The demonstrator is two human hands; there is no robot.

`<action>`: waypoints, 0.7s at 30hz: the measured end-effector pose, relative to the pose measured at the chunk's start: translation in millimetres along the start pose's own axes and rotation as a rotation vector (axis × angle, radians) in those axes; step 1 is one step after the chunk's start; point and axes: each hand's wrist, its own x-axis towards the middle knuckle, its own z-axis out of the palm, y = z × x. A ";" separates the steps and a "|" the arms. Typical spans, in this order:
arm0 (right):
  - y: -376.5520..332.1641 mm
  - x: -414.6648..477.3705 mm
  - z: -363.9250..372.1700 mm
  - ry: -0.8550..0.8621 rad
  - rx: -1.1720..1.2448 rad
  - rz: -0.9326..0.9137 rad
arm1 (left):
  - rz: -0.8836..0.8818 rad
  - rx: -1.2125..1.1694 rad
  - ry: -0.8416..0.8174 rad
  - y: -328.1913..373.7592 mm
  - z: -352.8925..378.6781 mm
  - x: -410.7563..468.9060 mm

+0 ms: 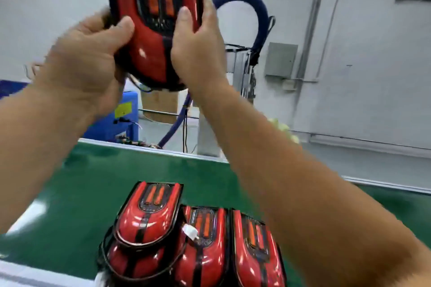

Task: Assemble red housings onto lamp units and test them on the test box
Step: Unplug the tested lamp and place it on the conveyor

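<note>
I hold a red lamp unit [154, 18] with a black trim and two orange light strips up in front of my face. My left hand [86, 60] grips its lower left edge, thumb on the red face. My right hand [198, 46] grips its right edge, thumb on the front. Black wires hang under the unit. Below, on the green belt [93, 175], lie several finished red lamp units: one stacked on another at the left [147, 214], one in the middle [203, 244] with a white connector [190, 232] on it, one at the right [254, 251].
A blue padded hose [251, 4] arches behind the held unit. Blue bins [116, 121] and a cardboard box [161, 102] stand beyond the belt's far rail. A grey wall box [281, 59] hangs on the white wall.
</note>
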 end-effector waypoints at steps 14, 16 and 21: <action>142.4 -188.0 -285.0 0.204 -0.563 0.426 | -0.766 -0.117 -0.276 -173.1 193.6 -210.0; 163.2 -223.9 -286.1 0.154 -0.566 0.619 | -0.858 0.027 -0.290 -189.2 184.2 -236.3; 185.6 -262.2 -269.1 0.056 -0.466 0.869 | -0.873 0.571 -0.318 -194.1 165.1 -258.5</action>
